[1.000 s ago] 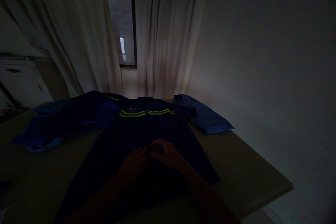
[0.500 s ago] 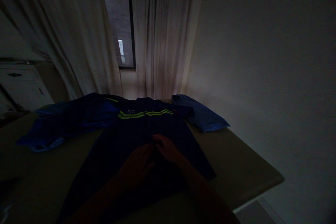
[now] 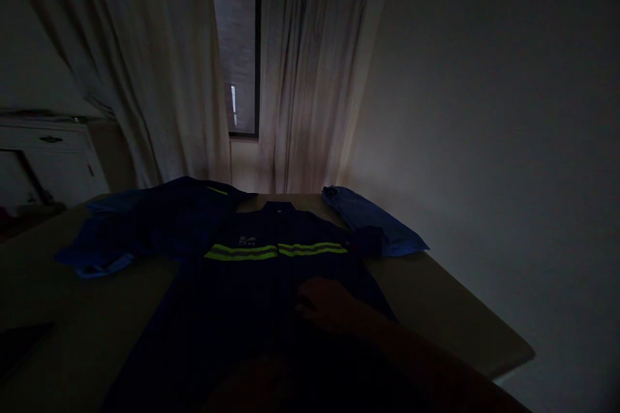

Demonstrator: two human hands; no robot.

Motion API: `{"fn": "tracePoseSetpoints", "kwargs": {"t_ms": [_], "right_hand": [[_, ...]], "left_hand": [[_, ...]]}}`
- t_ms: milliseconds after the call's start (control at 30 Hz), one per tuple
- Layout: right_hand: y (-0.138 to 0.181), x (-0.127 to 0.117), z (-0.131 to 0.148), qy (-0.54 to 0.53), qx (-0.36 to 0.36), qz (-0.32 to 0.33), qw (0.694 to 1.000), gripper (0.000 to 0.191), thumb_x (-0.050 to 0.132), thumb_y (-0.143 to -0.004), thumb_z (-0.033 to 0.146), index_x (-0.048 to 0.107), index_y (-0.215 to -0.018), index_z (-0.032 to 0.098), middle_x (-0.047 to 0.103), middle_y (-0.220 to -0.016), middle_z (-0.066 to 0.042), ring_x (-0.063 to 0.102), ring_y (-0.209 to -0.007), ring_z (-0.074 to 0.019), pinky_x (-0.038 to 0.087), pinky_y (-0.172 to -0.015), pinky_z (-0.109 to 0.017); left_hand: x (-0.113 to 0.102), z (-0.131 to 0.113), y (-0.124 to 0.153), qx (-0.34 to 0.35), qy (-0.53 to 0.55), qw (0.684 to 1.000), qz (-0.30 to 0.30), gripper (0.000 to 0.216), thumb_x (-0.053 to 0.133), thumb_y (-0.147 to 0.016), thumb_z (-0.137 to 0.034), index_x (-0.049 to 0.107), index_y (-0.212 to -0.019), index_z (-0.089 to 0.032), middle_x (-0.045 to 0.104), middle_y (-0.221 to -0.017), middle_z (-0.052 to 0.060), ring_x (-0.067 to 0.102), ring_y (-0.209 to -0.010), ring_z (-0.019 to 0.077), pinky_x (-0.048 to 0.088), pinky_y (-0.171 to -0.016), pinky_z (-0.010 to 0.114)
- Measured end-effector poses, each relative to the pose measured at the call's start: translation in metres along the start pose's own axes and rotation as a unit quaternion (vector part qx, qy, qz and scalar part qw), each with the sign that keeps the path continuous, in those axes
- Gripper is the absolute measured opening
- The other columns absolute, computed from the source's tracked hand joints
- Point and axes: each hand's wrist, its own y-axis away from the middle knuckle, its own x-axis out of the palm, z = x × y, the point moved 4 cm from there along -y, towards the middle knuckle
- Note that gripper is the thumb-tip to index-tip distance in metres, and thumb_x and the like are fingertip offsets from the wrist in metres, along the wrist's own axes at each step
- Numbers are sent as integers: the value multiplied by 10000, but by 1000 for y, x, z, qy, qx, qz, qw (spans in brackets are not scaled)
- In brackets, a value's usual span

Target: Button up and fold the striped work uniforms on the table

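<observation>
Right grip half-curled over a navy work shirt, left grip sunk in shadow

Fingers of the right grip are bent, with a dark gap left between thumb and forefinger, over the front of the shirt and to the right of its centre line. Whether cloth is pinched there cannot be told. The left grip is shown only as a dim shape low in the view, over the darkened lower part of the shirt; whether it is closed on anything cannot be told either.

Half a second earlier, both hands were held almost together over the middle of the shirt front. Now they are set apart, and the left one has been brought nearer the body. The shirt also appears to have been drawn nearer: the collar now lies clear of the table's far edge, and the yellow-green reflective stripes are seen lower. By this, the chest is judged to be left uncovered by either hand.

The shirt is laid front up, roughly flat, on the table, its collar pointed away. Its right-hand sleeve is spread against the folded blue jeans. On the other side, a heap of blue clothes is left beside it. Finer detail is lost in the dark.
</observation>
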Motion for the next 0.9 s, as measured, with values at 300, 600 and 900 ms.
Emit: {"fn": "tracePoseSetpoints", "kwargs": {"t_ms": [300,600,900], "right_hand": [[-112,-16,-144,-32,142,-121,982,434,545,-983,316,564,-1372,124,604,-1396,-188,577,-1292,-273,411,-1109,-402],[-197,-1,-217,20,200,-152,968,523,582,-958,345,510,-1435,142,551,-1460,-191,535,-1326,-311,397,-1104,-448],[-193,-15,-279,37,210,-93,973,437,525,-834,36,661,-1239,128,684,-1257,-155,630,-1167,-255,434,-1028,-337]], "left_hand": [[-137,161,-88,-202,-21,960,-195,452,369,-996,-390,620,-1313,-188,654,-1370,135,616,-1270,259,454,-1102,418],[-168,299,-132,-263,-105,932,-228,520,326,-961,-250,519,-1417,-90,475,-1533,226,440,-1431,345,296,-1176,569],[-210,374,-93,-290,-32,945,-150,527,568,-794,-476,663,-1206,-162,696,-1261,125,637,-1179,296,469,-1060,392]]}}
